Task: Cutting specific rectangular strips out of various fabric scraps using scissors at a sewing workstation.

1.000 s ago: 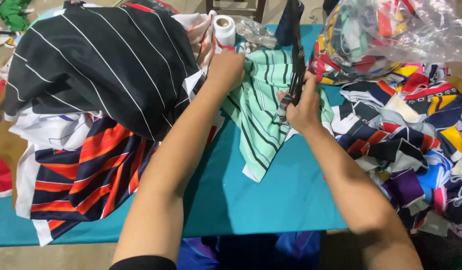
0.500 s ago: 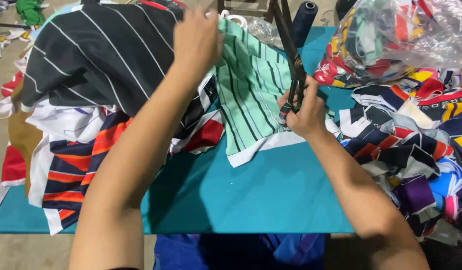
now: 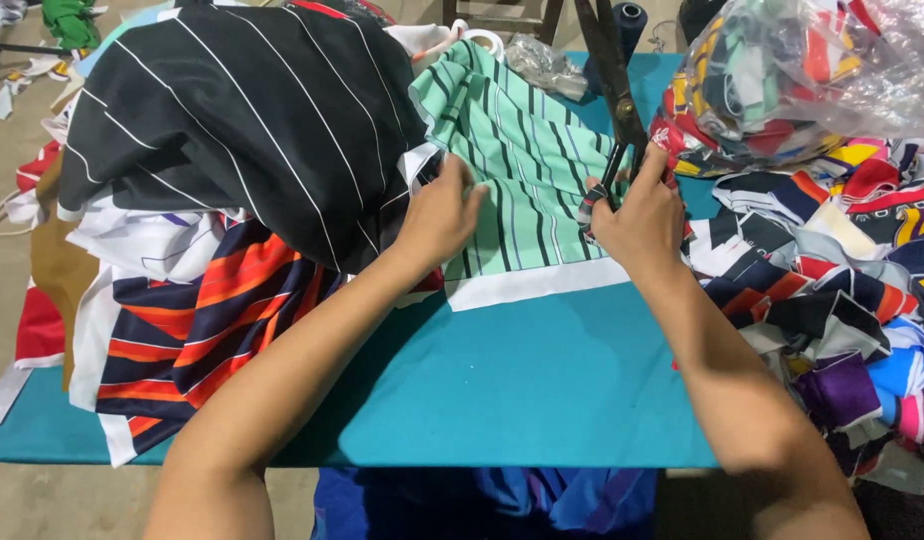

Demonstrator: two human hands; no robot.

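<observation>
A mint-green fabric piece with dark stripes and a white edge (image 3: 522,170) lies spread on the teal table (image 3: 522,390). My left hand (image 3: 440,215) presses flat on its left side, fingers apart, next to a black cloth with thin white stripes (image 3: 242,120). My right hand (image 3: 640,218) grips the handles of large dark scissors (image 3: 610,70), whose blades point up and away from me, at the green fabric's right edge.
Navy, orange and white striped cloth (image 3: 192,320) hangs off the table's left side. A heap of colourful fabric scraps (image 3: 832,290) fills the right. A clear plastic bag of scraps (image 3: 792,70) sits at back right, a white tape roll (image 3: 482,40) behind the green fabric.
My left hand came down from the raised top of the green fabric and now rests flat on it. The fabric lies spread out. The scissors stay upright in my right hand.
</observation>
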